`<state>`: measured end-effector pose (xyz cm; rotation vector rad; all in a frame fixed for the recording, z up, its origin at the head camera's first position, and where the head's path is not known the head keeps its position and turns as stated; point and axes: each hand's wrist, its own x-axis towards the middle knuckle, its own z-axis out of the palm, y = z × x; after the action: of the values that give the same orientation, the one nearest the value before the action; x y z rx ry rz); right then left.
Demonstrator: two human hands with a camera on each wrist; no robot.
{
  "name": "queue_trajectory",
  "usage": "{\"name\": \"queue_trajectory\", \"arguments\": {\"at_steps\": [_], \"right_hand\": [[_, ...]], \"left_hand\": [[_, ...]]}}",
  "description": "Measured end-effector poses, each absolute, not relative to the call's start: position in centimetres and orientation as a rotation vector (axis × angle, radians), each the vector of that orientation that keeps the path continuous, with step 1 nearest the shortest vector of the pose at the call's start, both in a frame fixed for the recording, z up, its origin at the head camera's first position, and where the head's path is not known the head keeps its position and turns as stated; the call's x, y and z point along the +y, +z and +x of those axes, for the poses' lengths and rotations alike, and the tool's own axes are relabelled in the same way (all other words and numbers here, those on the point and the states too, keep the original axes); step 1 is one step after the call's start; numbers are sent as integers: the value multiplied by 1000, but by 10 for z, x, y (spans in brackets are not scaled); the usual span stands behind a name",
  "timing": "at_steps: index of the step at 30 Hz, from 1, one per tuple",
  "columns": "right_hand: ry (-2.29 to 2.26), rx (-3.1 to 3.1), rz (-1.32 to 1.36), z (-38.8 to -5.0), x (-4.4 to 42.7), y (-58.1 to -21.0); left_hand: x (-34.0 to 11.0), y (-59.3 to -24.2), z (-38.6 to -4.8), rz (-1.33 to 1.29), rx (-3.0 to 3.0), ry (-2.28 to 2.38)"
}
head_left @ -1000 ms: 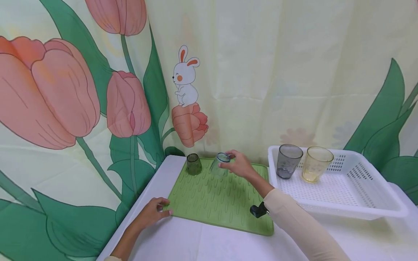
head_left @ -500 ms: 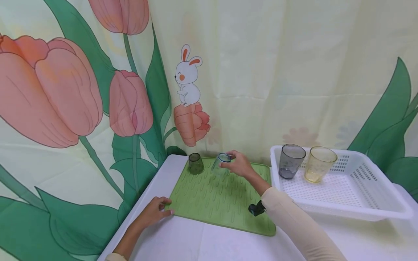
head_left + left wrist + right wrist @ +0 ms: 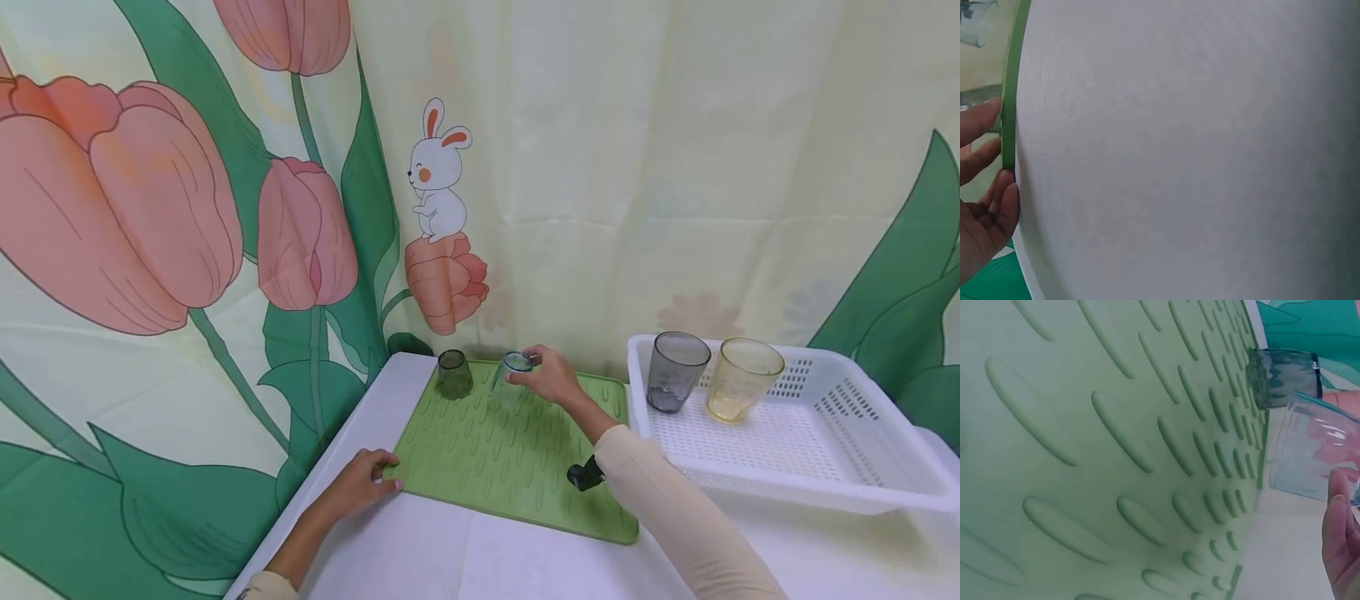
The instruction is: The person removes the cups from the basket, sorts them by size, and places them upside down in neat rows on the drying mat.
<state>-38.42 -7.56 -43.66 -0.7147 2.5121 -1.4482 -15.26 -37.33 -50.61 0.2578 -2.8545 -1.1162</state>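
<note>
My right hand (image 3: 553,379) pinches a clear glass with a blue rim (image 3: 513,385) over the back of the green ridged mat (image 3: 495,467). In the right wrist view the clear glass (image 3: 1316,447) looks tilted, with fingers (image 3: 1337,525) at its side. A dark glass (image 3: 454,375) stands at the mat's back left corner, left of the clear one. My left hand (image 3: 360,483) touches the mat's front left corner; in the left wrist view the thumb and fingers of that hand (image 3: 985,187) lie along the green edge (image 3: 1011,94).
To the right, a white perforated basket (image 3: 795,492) holds a grey glass (image 3: 677,375) and a yellow glass (image 3: 741,382). Behind the table hangs a curtain (image 3: 570,167) printed with tulips and a rabbit. A black object (image 3: 585,475) is at the right forearm, above the mat.
The whole head view has shifted slightly, with the scene sliding right. The right hand keeps its hold on the clear glass, and the left hand stays at the mat's corner.
</note>
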Motion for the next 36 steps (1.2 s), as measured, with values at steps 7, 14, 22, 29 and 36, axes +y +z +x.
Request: {"name": "queue_trajectory", "arguments": {"at_steps": [7, 14, 22, 29, 36], "right_hand": [[-1439, 2532, -712, -388, -79, -440], [-1419, 2534, -708, -389, -83, -439], [-1422, 2544, -704, -392, -89, -440], [-1336, 2642, -737, -394, -94, -438], [-1291, 2687, -747, -395, -99, -436]], "left_hand": [[-373, -508, -153, 276, -2847, -1117], [-374, -509, -152, 286, -2841, -1152], [-376, -509, -152, 277, -2824, -1218], [-376, -508, -152, 274, -2817, -1253], [-378, -511, -154, 289, -2823, -1242]]}}
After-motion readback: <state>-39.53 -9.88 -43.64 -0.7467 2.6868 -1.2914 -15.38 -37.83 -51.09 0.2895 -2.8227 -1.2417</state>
